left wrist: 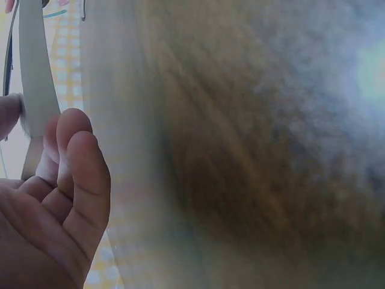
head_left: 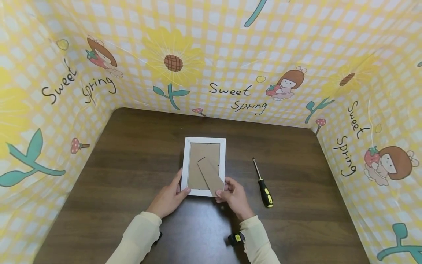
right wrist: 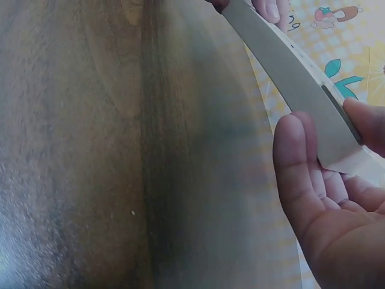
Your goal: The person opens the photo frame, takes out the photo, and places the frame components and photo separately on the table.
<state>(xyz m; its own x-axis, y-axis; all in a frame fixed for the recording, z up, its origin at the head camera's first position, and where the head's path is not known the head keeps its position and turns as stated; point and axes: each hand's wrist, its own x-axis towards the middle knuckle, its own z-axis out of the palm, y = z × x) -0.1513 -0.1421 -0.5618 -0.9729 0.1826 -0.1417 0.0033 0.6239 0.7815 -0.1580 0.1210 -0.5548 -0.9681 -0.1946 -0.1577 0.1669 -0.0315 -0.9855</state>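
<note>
A white picture frame [head_left: 205, 193] is held back side up in both hands, its brown backing board [head_left: 206, 148] toward the head camera. A cardboard stand leg [head_left: 208, 173] lies slantwise across that backing. My left hand [head_left: 169, 198] grips the lower left corner, thumb on the front edge and fingers behind. At the lower right corner my right hand [head_left: 234, 197] pinches the frame, its thumb over the foot of the leg. In the right wrist view the frame's pale side edge [right wrist: 295, 84] runs between thumb and fingers, held off the table.
A screwdriver [head_left: 263, 187] with a black and yellow handle lies on the dark wooden table [head_left: 132, 161], right of the frame. A yellow checked cloth [head_left: 204, 66] with printed flowers and figures walls the table at the back and both sides.
</note>
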